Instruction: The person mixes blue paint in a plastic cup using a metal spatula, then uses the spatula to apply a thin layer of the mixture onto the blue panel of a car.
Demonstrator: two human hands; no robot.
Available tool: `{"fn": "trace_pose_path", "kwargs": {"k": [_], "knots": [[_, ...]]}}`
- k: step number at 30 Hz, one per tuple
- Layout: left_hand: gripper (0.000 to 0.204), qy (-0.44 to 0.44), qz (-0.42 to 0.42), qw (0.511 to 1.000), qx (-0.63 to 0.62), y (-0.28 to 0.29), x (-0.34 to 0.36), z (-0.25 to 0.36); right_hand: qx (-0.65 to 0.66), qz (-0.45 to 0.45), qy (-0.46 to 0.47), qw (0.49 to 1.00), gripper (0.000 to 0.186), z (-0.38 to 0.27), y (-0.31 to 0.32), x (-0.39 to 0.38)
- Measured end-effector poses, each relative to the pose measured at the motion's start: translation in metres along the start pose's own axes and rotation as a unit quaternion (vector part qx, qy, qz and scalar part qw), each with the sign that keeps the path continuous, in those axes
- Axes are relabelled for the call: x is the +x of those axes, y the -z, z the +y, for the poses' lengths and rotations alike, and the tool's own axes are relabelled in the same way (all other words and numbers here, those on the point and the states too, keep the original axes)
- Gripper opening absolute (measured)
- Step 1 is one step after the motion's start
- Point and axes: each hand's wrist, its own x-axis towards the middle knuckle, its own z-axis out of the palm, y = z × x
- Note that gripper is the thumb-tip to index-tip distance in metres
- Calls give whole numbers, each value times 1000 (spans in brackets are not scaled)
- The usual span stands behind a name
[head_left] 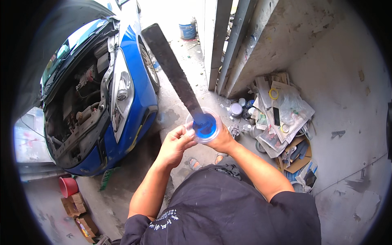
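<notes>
A clear plastic cup (215, 137) with bright blue paint (206, 127) in it is held out in front of my body. My left hand (176, 146) is closed on its near left rim, thumb on the edge. Wrapped round the right side and underside is my right hand (222, 141), its fingers largely hidden by the cup. A long, flat, dark stirring stick (173, 67) stands in the paint and leans far to the upper left. Its lower end is coated blue, and neither hand visibly grips it.
On the left stands a blue car (139, 96) with its hood raised. Paper sheets, a phone (276, 116) and tape rolls cover a pile at right, beside several cans (235, 108). A red bucket (68, 186) and cardboard boxes (74, 205) sit lower left. A blue pail (187, 31) stands beyond.
</notes>
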Motion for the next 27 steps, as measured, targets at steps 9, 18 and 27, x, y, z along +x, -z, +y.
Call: {"fn": "trace_pose_path", "kwargs": {"k": [9, 18, 27], "knots": [[61, -130, -75, 979, 137, 2, -3, 2, 65, 12, 3, 998, 76, -19, 11, 23], [88, -217, 2, 942, 255, -26, 16, 5, -33, -30, 82, 996, 73, -28, 1, 24], [81, -294, 59, 940, 163, 3, 0, 15, -179, 0, 307, 935, 57, -167, 102, 38]]}}
